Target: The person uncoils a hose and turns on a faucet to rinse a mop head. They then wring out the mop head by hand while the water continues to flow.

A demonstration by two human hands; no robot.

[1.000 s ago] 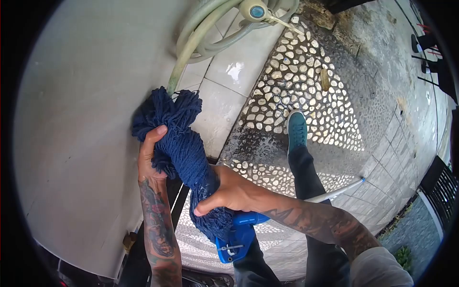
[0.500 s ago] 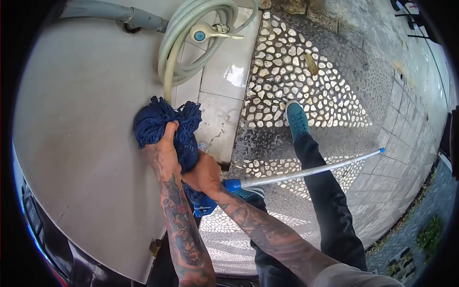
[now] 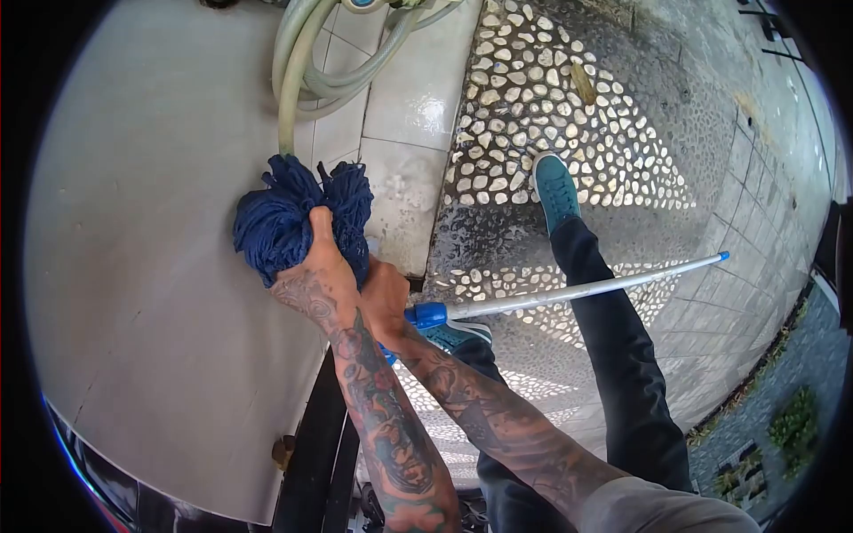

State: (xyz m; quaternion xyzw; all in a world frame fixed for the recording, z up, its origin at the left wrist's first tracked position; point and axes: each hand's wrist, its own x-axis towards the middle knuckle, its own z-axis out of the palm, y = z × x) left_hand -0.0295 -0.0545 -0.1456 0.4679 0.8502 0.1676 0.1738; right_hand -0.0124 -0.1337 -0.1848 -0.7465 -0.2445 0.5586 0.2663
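A blue mop head (image 3: 275, 222) of stringy cloth is bunched up beside the pale wall. My left hand (image 3: 324, 271) is wrapped round its strands, thumb upward. Just to the right and lower, my right hand (image 3: 382, 298) is closed on the mop's lower part; its fingers are partly hidden by my left hand. The silver mop pole (image 3: 551, 298) reaches out to the right from a blue socket (image 3: 428, 314) near my right wrist, passing over my leg.
A coiled pale hose (image 3: 293, 80) hangs at the top by the white tiles (image 3: 404, 178). My teal shoe (image 3: 555, 188) rests on the pebbled paving (image 3: 515, 133). A dark car part (image 3: 160, 506) shows at the lower left.
The hose, tiles and paving sit higher in the view. Both hands and the mop head have shifted slightly up, and the mop strands look more fanned out above my left hand.
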